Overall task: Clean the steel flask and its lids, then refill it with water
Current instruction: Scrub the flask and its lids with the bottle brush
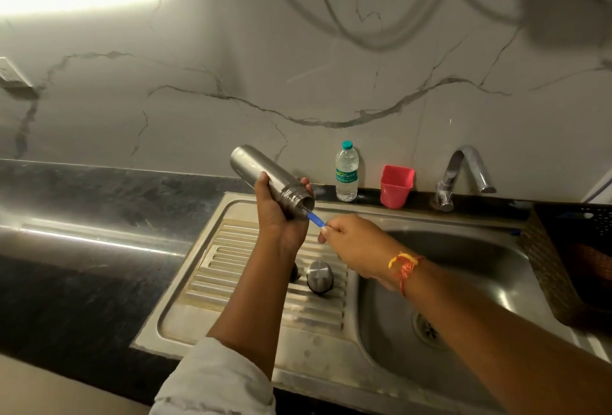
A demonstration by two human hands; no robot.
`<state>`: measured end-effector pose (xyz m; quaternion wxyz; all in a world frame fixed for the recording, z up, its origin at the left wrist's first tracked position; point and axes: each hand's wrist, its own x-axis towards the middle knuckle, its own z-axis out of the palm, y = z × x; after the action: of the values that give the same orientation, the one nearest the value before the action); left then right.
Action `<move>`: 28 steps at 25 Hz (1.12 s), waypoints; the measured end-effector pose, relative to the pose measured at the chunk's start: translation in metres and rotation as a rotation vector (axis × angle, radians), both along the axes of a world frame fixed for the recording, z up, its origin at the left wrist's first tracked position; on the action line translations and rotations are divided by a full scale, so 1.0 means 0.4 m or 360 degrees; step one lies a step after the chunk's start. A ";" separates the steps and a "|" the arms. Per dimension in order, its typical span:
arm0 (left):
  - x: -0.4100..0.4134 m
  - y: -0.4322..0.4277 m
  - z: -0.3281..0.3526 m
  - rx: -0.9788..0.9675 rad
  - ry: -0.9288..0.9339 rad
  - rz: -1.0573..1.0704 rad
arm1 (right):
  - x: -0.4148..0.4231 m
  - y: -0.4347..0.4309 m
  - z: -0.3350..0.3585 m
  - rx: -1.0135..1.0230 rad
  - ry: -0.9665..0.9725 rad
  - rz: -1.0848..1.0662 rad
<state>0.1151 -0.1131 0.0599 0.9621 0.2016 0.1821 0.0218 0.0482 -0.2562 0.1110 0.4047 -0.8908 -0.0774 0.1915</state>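
Observation:
My left hand (280,215) grips the steel flask (261,171) near its threaded neck and holds it tilted over the drainboard, its open mouth pointing down to the right. A blue brush handle (316,218) sticks out of the mouth; my right hand (356,244) pinches its end, and the brush head is hidden inside the flask. A steel lid (319,275) lies on the ribbed drainboard (231,268) below my hands. A second dark lid (294,272) beside it is partly hidden by my left forearm.
The sink basin (463,268) with its drain lies to the right, the tap (463,176) behind it. A plastic water bottle (346,171) and a red cup (396,186) stand at the back ledge. A dark woven basket (573,255) sits at the far right. Black countertop (82,222) stretches left.

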 end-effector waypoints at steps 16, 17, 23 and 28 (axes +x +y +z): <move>0.018 0.093 0.007 0.0067 0.0221 0.0010 | -0.033 0.061 -0.046 -0.0239 -0.0234 0.0005; 0.020 0.103 0.001 0.0003 0.0148 -0.0005 | -0.030 0.067 -0.035 0.0213 0.0241 -0.0166; 0.009 0.128 -0.007 -0.0069 -0.0151 -0.0162 | -0.042 0.106 0.006 0.0757 0.0896 -0.0364; 0.010 0.176 -0.008 -0.0065 -0.0209 -0.0162 | -0.070 0.147 0.009 0.0722 0.0857 -0.0384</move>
<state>0.1191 -0.0429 0.0568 0.9758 0.1891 0.1084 -0.0178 0.0201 -0.1975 0.1147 0.6173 -0.6990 0.0967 0.3478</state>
